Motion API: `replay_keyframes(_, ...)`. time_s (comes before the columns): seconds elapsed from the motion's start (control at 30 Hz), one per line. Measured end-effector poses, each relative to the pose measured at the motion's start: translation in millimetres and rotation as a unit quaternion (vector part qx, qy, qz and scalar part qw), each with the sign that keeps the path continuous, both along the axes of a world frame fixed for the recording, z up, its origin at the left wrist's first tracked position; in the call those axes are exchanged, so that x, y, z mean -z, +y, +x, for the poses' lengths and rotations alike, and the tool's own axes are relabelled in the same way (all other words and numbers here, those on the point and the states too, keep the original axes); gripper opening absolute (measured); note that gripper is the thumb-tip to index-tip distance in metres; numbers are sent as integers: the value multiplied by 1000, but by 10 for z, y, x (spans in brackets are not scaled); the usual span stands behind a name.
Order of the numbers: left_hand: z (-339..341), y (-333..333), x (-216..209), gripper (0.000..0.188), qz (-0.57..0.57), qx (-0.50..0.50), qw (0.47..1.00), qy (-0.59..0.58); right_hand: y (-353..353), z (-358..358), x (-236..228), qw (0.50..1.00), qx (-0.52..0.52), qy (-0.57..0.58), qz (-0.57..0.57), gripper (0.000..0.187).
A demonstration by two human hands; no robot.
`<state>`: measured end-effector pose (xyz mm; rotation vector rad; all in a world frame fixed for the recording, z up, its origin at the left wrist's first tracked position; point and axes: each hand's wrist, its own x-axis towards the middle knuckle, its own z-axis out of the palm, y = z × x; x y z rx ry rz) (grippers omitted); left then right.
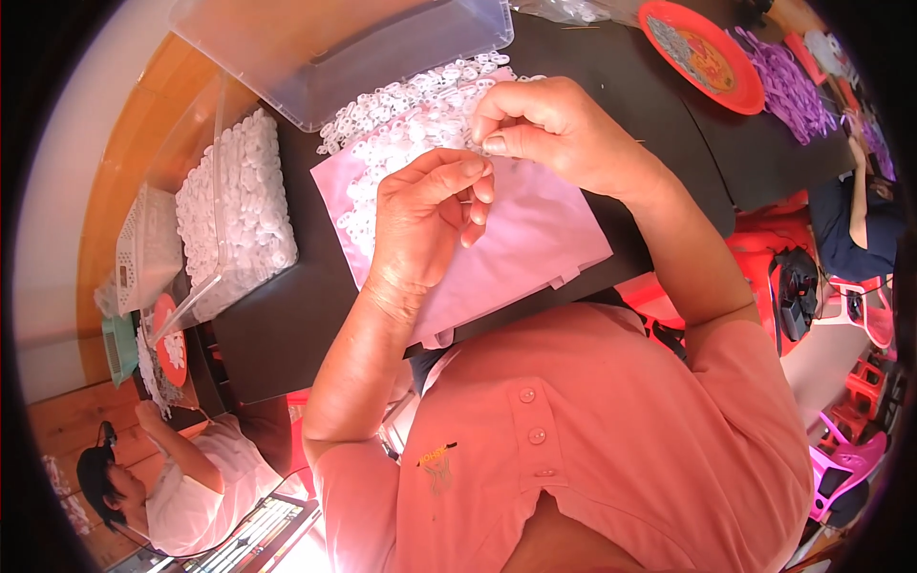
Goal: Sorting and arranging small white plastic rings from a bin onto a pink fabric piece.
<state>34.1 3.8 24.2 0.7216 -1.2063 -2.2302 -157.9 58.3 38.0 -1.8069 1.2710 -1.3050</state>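
A loose heap of small white oval plastic pieces with holes (411, 110) lies on a pink cloth or bag (516, 224) in front of me. Over its middle my left hand (425, 210) is closed in a pinch, thumb pressed to the forefinger, the other fingers curled. Whatever sits at those fingertips is too small to make out. Just beyond it, my right hand (549, 129) pinches thumb and forefinger together at the edge of the heap. White pieces behind its fingertips keep me from telling what it holds. The two hands are close together but apart.
Behind the heap stands a clear plastic bin (353, 57). To the left, a clear box (239, 210) is full of white pieces. A red plate (702, 57) and purple strips (788, 86) lie at the far right. Other people sit at lower left and right.
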Motion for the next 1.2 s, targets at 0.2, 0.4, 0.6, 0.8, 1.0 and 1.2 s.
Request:
replay_keyframes(0.2,14,30,30,13,0,-20,1000,7,-7,57,74,999,-27,13,-23,1)
replay_keyframes(0.4,27,25,54,10,11,-74,997,32,-4,78,74,1000,-25,5,-10,2)
replay_keyframes(0.6,-29,123,32,9,-4,-75,997,-10,15,29,61,999,-33,-5,26,2)
replay_keyframes(0.8,-82,129,86,7,-126,-115,975,-145,-48,-33,100,990,95,92,-40,4)
replay_keyframes(1.0,-143,182,152,10,-235,-82,950,-187,-11,-72,31,974,158,156,-39,5)
replay_keyframes(1.2,-168,193,128,11,-362,-34,897,-251,58,-109,-80,974,176,133,-48,11)
